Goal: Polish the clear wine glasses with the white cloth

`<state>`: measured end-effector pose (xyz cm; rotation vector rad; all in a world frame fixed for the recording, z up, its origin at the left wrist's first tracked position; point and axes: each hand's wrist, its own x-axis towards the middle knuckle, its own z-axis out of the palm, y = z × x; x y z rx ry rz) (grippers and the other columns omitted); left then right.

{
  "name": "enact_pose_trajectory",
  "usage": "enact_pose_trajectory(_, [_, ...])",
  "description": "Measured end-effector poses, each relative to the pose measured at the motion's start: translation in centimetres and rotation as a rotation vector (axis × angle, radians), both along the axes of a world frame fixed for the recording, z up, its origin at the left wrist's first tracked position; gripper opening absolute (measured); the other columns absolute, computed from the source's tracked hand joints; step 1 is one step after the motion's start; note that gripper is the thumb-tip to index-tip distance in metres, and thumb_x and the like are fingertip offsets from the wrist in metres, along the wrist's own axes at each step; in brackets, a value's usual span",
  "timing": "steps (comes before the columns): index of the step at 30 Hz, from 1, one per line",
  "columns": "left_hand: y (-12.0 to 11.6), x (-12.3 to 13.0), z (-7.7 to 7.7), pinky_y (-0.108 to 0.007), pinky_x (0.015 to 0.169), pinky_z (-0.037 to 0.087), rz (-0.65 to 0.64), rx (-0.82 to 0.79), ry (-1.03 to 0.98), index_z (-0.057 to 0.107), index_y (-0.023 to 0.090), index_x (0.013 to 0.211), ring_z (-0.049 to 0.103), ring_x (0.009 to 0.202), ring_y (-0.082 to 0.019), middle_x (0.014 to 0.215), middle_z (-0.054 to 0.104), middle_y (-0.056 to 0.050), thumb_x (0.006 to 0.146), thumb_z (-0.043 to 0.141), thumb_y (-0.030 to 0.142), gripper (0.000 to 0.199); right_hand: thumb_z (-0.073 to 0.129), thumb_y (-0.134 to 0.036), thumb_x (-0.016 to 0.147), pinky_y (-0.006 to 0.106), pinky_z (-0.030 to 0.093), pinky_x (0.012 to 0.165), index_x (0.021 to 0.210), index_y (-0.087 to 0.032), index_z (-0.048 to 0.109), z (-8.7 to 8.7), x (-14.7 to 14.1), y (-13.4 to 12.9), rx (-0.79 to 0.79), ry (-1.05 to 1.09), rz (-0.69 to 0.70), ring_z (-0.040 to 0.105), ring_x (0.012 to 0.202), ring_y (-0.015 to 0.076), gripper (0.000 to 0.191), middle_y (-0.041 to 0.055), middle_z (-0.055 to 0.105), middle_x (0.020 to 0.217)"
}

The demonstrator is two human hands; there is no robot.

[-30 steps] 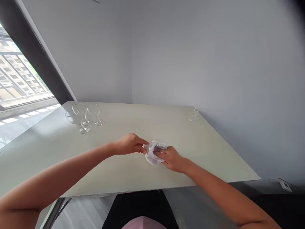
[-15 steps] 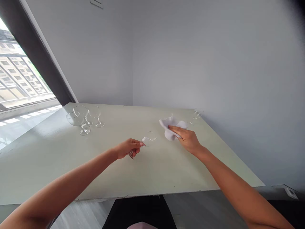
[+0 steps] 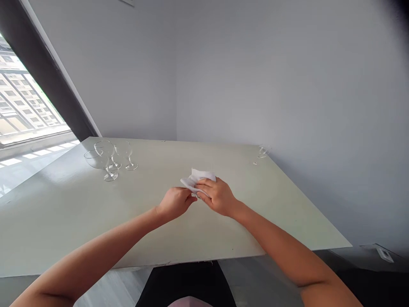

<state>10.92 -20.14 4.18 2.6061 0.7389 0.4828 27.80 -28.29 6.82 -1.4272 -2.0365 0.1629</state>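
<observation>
Above the middle of the table my left hand is closed on a stemmed glass, now almost wholly hidden by my fingers and the cloth. My right hand presses a white cloth around the bowl of that glass, its fingers lying over the folds. Both hands nearly touch at the cloth. At the left stand three clear stemmed glasses close together: a front one, one behind it and one to the right.
The pale table has its near edge in front of my body. A small clear glass object lies at the far right corner. Grey walls meet behind the table, and a window is at the left.
My right hand has moved left with the cloth and brought it onto the glass in my left hand. The left hand has turned slightly and stays near the same place.
</observation>
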Motion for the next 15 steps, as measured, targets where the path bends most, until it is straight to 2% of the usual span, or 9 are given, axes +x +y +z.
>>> enact_pose_trajectory(3, [-0.2,-0.4,0.2,-0.023,0.052,0.029,-0.056,0.056,-0.068,0.06,0.02,0.079,0.046,0.052,-0.011,0.058,0.054,0.001,0.083,0.044,0.029,0.02,0.044,-0.04,0.085,0.032,0.043,0.066,0.079,-0.02,0.066,1.1,1.5,1.0,-0.282,0.402,-0.017,0.057,0.074,0.0182,0.03,0.0039,0.065,0.083])
enact_pose_trajectory(5, [-0.4,-0.3,0.3,-0.023,0.054,0.032,-0.057,0.014,-0.116,0.061,0.022,0.088,0.046,0.054,-0.011,0.061,0.056,0.001,0.083,0.045,0.03,0.019,0.049,-0.045,0.081,0.028,0.042,0.056,0.068,-0.017,0.064,1.4,2.6,1.8,-0.522,0.729,0.032,0.056,0.062,0.0159,0.034,0.0034,0.063,0.069])
enact_pose_trajectory(7, [-0.6,0.0,0.4,-0.022,0.057,0.035,-0.025,-0.092,-0.169,0.059,0.023,0.098,0.046,0.055,-0.01,0.064,0.058,0.002,0.082,0.047,0.031,0.021,0.057,-0.045,0.076,0.027,0.043,0.054,0.066,-0.014,0.063,1.0,3.4,2.7,-0.647,1.059,0.035,0.056,0.057,0.0156,0.032,0.0035,0.062,0.063])
enact_pose_trajectory(9, [-0.7,0.6,0.5,-0.022,0.058,0.038,0.027,-0.252,-0.23,0.052,0.027,0.111,0.046,0.056,-0.009,0.065,0.057,0.004,0.081,0.048,0.032,0.031,0.061,-0.041,0.072,0.028,0.045,0.056,0.07,-0.015,0.063,0.3,3.7,3.6,-0.621,1.356,-0.024,0.058,0.06,0.0166,0.027,0.0037,0.063,0.065])
enact_pose_trajectory(11, [-0.8,1.4,0.5,-0.021,0.057,0.04,0.086,-0.416,-0.306,0.042,0.03,0.123,0.046,0.056,-0.009,0.065,0.055,0.006,0.08,0.048,0.032,0.044,0.06,-0.041,0.073,0.029,0.047,0.058,0.076,-0.017,0.061,-0.4,3.4,4.5,-0.509,1.586,-0.096,0.06,0.066,0.018,0.024,0.0036,0.064,0.07])
enact_pose_trajectory(13, [-0.6,2.4,0.4,-0.02,0.054,0.041,0.14,-0.546,-0.391,0.034,0.031,0.13,0.047,0.056,-0.009,0.065,0.052,0.005,0.081,0.046,0.033,0.051,0.054,-0.044,0.077,0.03,0.048,0.058,0.084,-0.02,0.059,-0.9,2.7,5.1,-0.37,1.715,-0.141,0.061,0.072,0.0189,0.026,0.0032,0.065,0.079])
enact_pose_trajectory(15, [-0.2,3.5,0.2,-0.019,0.051,0.041,0.192,-0.611,-0.478,0.032,0.03,0.133,0.046,0.056,-0.009,0.065,0.05,0.004,0.081,0.045,0.034,0.053,0.048,-0.049,0.079,0.032,0.049,0.06,0.089,-0.022,0.057,-1.2,1.7,5.6,-0.25,1.755,-0.156,0.06,0.077,0.0194,0.03,0.0028,0.064,0.086])
